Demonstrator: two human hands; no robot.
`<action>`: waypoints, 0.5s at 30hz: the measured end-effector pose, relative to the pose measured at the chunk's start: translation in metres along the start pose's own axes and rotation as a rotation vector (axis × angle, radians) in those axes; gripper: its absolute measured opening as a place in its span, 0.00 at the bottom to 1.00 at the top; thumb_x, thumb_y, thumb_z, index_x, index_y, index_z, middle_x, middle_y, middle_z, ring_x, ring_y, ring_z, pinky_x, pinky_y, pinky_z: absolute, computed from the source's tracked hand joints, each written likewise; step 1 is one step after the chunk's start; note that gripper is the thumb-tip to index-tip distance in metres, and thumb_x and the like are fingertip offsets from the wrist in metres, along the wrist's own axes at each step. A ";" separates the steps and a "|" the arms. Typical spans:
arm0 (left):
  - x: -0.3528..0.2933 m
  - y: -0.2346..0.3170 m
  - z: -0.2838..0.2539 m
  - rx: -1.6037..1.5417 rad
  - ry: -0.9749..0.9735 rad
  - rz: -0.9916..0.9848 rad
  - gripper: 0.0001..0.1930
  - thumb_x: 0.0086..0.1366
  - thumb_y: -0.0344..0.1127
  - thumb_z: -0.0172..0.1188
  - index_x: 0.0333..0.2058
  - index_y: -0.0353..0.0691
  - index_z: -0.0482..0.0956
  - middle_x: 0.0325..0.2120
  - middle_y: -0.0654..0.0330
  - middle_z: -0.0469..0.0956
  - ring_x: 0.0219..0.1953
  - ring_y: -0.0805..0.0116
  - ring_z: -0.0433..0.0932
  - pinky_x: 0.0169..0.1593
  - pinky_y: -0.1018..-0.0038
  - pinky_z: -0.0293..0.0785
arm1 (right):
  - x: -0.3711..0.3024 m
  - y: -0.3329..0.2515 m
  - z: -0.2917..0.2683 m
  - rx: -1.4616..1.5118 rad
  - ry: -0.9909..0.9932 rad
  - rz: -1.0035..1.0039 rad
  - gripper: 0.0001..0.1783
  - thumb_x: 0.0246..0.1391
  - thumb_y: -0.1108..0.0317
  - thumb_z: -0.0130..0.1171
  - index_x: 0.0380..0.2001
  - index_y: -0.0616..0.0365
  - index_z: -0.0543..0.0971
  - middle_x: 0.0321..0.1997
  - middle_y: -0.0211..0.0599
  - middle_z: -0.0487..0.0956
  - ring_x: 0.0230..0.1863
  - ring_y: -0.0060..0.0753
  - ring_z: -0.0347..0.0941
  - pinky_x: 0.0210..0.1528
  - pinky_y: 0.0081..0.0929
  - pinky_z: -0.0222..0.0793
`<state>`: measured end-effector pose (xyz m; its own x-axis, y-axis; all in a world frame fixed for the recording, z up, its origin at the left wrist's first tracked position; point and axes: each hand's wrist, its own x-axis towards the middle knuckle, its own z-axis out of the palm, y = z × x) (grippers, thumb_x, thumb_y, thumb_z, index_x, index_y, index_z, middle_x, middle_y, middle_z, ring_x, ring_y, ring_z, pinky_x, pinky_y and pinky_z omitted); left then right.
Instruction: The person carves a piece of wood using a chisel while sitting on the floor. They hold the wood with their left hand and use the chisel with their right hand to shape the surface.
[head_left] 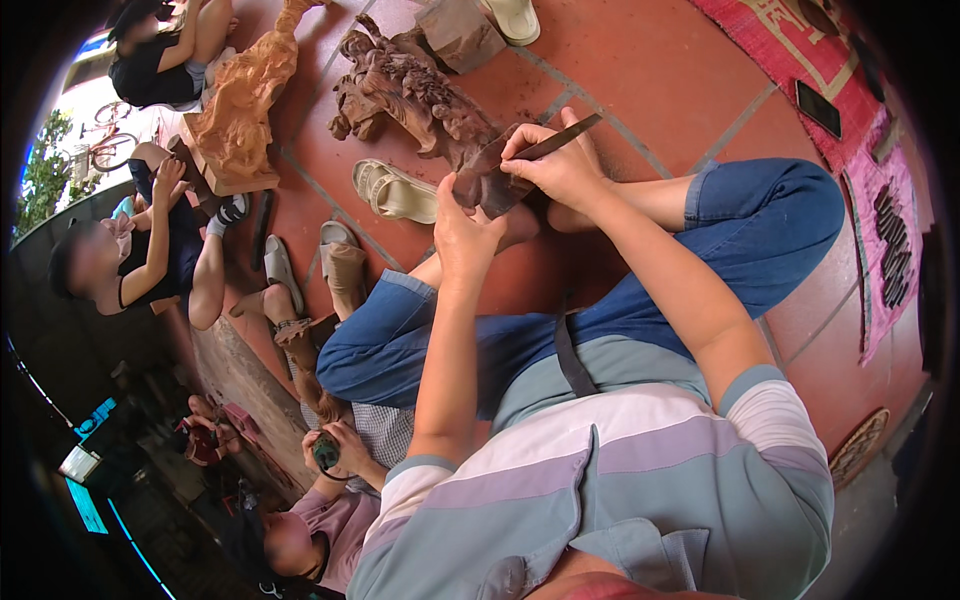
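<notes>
A dark reddish-brown wood carving (415,95) with knotted, deeply cut forms lies on the tiles beyond my crossed legs. My left hand (466,238) grips the smooth near end of this wood, thumb up along its side. My right hand (560,165) is closed around a flat, dark, strip-shaped hand tool (565,137). One end of the tool sticks out past my fingers to the upper right; the other end is at the wood, partly hidden by the fingers. Whether the tool is a file or a chisel I cannot make out.
Beige sandals (395,192) lie left of my hands. A wood block (460,35) stands behind the carving, and an orange-brown carving (245,110) further left. A phone (818,108) rests on the red mat (775,70). Several people sit at left, one holding a green power tool (326,452).
</notes>
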<state>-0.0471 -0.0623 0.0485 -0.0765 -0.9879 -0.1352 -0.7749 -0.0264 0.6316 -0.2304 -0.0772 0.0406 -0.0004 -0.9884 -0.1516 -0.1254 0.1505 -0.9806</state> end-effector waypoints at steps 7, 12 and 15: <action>0.001 0.017 -0.012 0.059 -0.022 0.000 0.43 0.42 0.32 0.73 0.58 0.34 0.61 0.37 0.47 0.77 0.35 0.53 0.78 0.43 0.63 0.75 | 0.007 0.017 -0.005 0.235 -0.027 0.058 0.10 0.47 0.63 0.70 0.25 0.52 0.78 0.29 0.22 0.81 0.37 0.19 0.74 0.59 0.35 0.48; 0.003 0.015 -0.015 0.147 0.030 0.133 0.44 0.41 0.36 0.74 0.58 0.35 0.62 0.28 0.54 0.74 0.30 0.62 0.75 0.37 0.67 0.74 | 0.018 0.044 -0.008 -0.104 0.072 -0.067 0.10 0.46 0.58 0.71 0.25 0.49 0.81 0.29 0.18 0.80 0.32 0.14 0.71 0.46 0.26 0.60; 0.002 0.021 -0.017 0.078 -0.027 0.058 0.45 0.42 0.31 0.73 0.60 0.34 0.61 0.45 0.46 0.74 0.39 0.54 0.76 0.46 0.64 0.73 | 0.023 0.058 -0.008 0.022 0.042 -0.022 0.09 0.46 0.58 0.71 0.26 0.49 0.83 0.27 0.18 0.80 0.28 0.14 0.71 0.36 0.21 0.68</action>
<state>-0.0526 -0.0670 0.0741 -0.1385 -0.9829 -0.1217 -0.8151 0.0433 0.5778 -0.2452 -0.0918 -0.0191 -0.0393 -0.9914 -0.1252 -0.1041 0.1287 -0.9862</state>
